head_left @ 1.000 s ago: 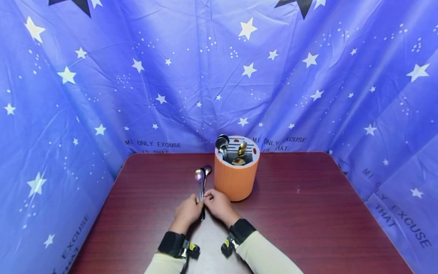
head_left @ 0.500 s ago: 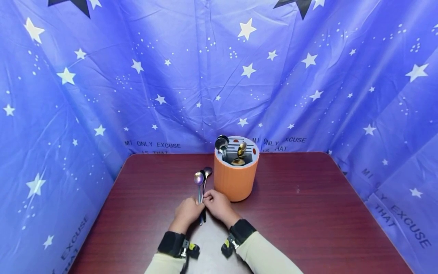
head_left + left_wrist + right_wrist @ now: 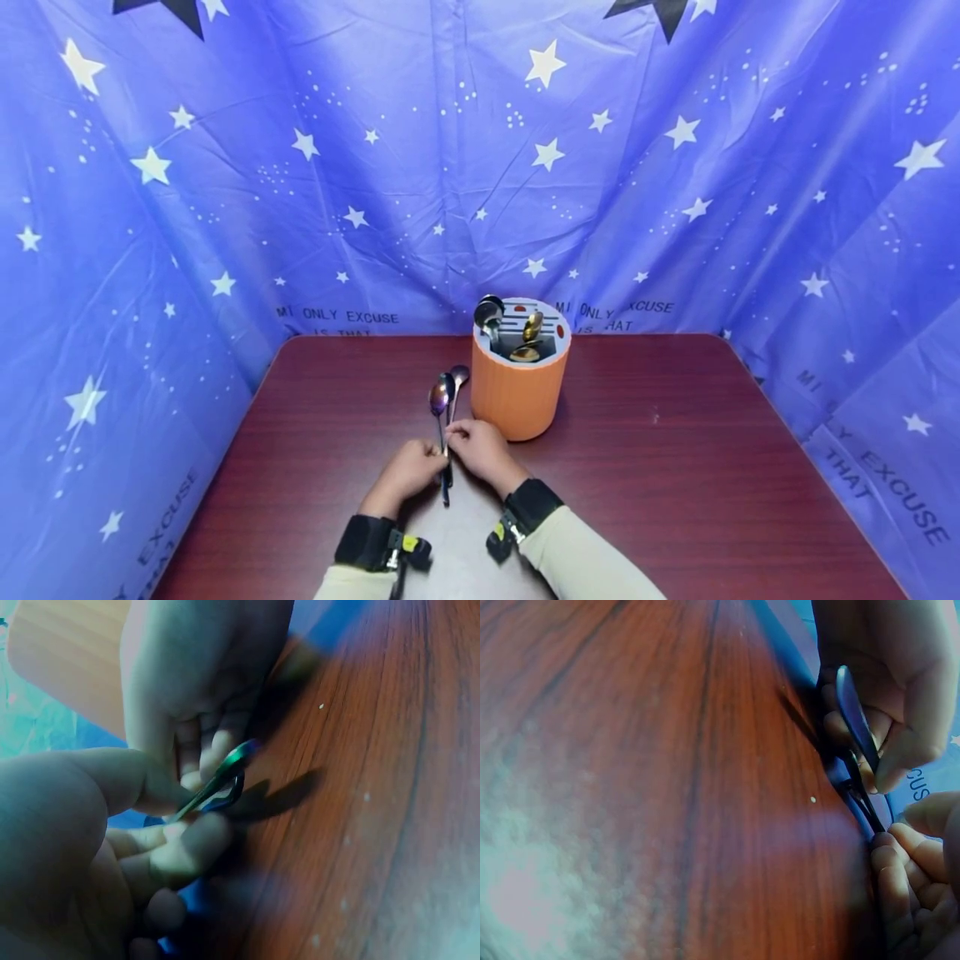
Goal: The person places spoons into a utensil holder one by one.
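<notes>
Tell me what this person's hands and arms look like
The left hand and right hand wear no gloves. The sleeves are pale cream. Each ends at a wide black band carrying a small black device with a yellow patch and silvery fitting. A dark cable trails beside the left sleeve.

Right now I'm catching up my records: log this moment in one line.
left hand: pinches front spoon | right hand: pinches neighbouring spoons | orange holder: upright on table, gold spoons inside

One spoon is purplish — the holder orange
</notes>
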`<action>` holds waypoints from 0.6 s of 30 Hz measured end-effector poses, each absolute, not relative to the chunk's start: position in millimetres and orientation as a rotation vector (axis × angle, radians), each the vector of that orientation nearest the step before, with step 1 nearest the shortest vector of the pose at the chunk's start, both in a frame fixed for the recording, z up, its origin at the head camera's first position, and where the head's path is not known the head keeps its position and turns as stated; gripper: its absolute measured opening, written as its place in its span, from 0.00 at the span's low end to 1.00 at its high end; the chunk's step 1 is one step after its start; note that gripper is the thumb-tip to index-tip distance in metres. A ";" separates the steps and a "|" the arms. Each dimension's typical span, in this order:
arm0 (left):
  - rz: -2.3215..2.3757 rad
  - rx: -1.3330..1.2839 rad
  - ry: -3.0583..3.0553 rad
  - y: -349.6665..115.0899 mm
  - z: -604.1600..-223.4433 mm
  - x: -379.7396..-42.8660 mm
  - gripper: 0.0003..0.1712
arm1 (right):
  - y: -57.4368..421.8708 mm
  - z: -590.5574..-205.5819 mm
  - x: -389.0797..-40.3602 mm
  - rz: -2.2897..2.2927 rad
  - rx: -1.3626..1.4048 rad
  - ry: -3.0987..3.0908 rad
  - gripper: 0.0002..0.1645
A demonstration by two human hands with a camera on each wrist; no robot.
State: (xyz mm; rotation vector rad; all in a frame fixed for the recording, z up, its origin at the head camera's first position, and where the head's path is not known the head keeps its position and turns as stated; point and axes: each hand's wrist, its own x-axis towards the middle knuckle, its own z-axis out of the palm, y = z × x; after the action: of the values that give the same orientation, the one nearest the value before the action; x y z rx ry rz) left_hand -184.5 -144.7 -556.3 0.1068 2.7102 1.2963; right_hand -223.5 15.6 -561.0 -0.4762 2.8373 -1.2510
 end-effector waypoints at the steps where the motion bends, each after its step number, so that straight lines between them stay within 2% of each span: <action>1: 1.318 0.148 2.688 -145.9 -556.8 -183.6 0.09 | 15.9 -560.8 -223.6 -1.249 -0.481 2.837 0.11; 8: 1.380 0.383 2.624 -153.5 -555.6 -174.2 0.07 | 17.7 -559.4 -223.3 -1.306 -0.466 2.780 0.11; 18: 1.510 0.386 2.406 -156.5 -554.8 -172.2 0.08 | 20.1 -554.5 -221.8 -1.724 -0.360 2.396 0.08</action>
State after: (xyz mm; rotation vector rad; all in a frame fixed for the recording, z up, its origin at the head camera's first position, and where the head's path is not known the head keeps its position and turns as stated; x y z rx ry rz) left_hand -172.2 -156.5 -554.8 0.3855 2.4062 1.5105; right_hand -221.8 20.1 -554.5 -0.3603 2.3962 -1.7244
